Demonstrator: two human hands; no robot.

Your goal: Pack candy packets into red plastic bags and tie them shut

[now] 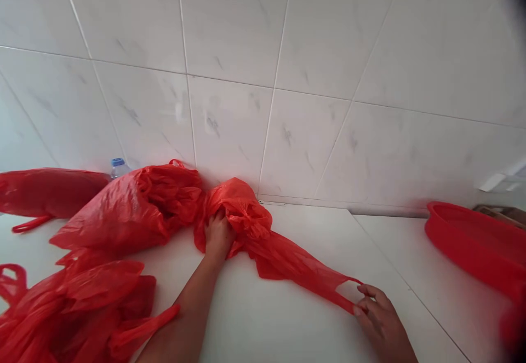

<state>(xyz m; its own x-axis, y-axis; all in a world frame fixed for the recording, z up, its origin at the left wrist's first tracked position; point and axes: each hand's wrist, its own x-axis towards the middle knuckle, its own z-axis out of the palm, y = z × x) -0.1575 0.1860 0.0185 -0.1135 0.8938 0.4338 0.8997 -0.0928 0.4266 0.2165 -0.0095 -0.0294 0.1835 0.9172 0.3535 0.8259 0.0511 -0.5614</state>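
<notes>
red bags lie leftmost; the left hand rests against a bunched red bag on the white table, grip unclear; one end looks drawn out, the rest unstraightened; the right hand pinches its handle.

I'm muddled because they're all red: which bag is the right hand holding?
The red bag in the middle, stretched out long to the right hand. The other bags lie further left, away from that hand.
</notes>
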